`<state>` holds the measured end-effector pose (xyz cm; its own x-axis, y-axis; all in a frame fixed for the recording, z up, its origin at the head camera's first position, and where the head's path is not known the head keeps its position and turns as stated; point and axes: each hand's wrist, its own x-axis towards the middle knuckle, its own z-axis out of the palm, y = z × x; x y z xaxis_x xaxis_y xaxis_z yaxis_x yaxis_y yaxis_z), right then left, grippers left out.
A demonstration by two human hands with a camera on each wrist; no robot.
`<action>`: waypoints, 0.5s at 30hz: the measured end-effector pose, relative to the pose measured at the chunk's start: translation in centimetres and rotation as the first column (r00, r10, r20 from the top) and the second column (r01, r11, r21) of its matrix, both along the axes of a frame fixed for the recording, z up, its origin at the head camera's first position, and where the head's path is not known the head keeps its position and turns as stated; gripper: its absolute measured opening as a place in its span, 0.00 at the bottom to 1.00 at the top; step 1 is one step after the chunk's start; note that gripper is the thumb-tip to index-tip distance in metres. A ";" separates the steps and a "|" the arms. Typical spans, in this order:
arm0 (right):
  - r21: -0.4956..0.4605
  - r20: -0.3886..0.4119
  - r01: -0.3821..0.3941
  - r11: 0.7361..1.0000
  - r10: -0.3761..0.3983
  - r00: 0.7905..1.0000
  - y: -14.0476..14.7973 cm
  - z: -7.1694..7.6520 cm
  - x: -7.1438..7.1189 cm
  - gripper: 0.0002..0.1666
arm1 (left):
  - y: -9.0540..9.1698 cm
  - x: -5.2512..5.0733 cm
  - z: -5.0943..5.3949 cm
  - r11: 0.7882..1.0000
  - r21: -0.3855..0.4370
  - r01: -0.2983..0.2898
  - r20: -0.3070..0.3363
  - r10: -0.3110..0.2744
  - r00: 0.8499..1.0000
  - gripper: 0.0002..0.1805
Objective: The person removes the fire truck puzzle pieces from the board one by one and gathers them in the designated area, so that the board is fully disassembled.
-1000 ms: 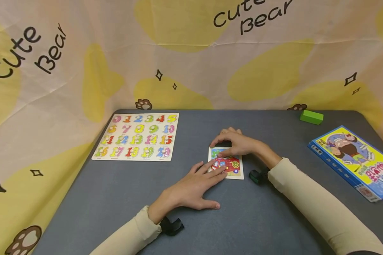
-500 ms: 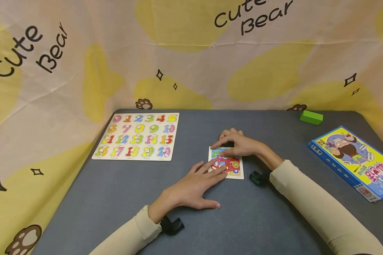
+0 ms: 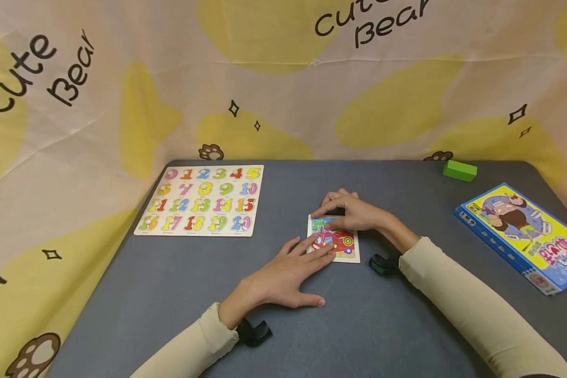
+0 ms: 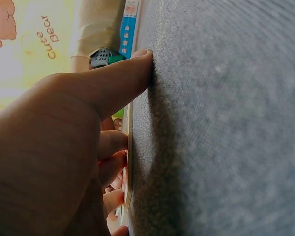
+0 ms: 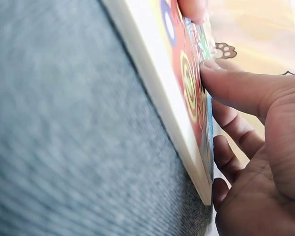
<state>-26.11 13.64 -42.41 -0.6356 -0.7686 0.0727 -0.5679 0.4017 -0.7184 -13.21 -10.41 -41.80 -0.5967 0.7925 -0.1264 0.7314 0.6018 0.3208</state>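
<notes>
Grey table [image 3: 382, 331], left hand [image 3: 285, 279] spread, touching a puzzle [image 3: 347, 242], right hand [image 3: 354, 212] pinching its far edge, number board [image 3: 211, 197] left, box [image 3: 524, 236] right.

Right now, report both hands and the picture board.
Left hand spread, fingers on picture board. Right hand at its far edge, thumb on picture. Board flat on table. Number board, blue-edged box well apart.

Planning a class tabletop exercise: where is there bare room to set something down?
Bare table shows between the number board and left sleeve, between that and the right sleeve, and along the back between number board and block. Crowded: the picture, partly under the left grip and right grip.
</notes>
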 end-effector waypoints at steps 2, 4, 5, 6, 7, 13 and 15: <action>0.001 0.009 0.005 1.000 -0.005 1.000 -0.1 0.1 0.1 0.21 | 0.0 0.0 0.0 1.000 0.005 0.000 0.002 0.000 1.000 0.51; 0.009 0.017 0.010 1.000 -0.010 1.000 -0.2 0.1 0.1 0.21 | 0.0 0.0 0.0 1.000 0.007 -0.003 0.005 0.003 1.000 0.51; 0.014 0.023 0.012 1.000 -0.013 1.000 -0.2 0.2 0.2 0.21 | -0.1 0.0 0.0 1.000 0.006 -0.004 0.006 0.004 1.000 0.51; 0.021 0.028 0.018 1.000 -0.018 0.999 -0.3 0.3 0.2 0.21 | -0.1 0.0 0.0 1.000 0.005 -0.004 0.005 0.004 1.000 0.51; 0.028 0.033 0.022 0.999 -0.023 0.999 -0.3 0.3 0.2 0.21 | -0.1 0.0 0.0 1.000 0.005 -0.004 0.002 0.004 1.000 0.51; 0.052 0.066 0.050 0.997 -0.053 0.996 -0.6 0.6 0.1 0.18 | 0.0 0.0 0.0 1.000 0.011 0.004 -0.013 -0.004 1.000 0.51; 0.053 0.067 0.055 0.997 -0.058 0.996 -0.6 0.6 0.1 0.18 | 0.0 0.0 0.1 1.000 0.013 0.005 -0.012 -0.005 1.000 0.51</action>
<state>-26.02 13.04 -41.83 -0.6802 -0.7329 -0.0107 -0.4932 0.4685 -0.7330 -13.19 -10.40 -41.74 -0.5941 0.7970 -0.1084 0.7383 0.5938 0.3198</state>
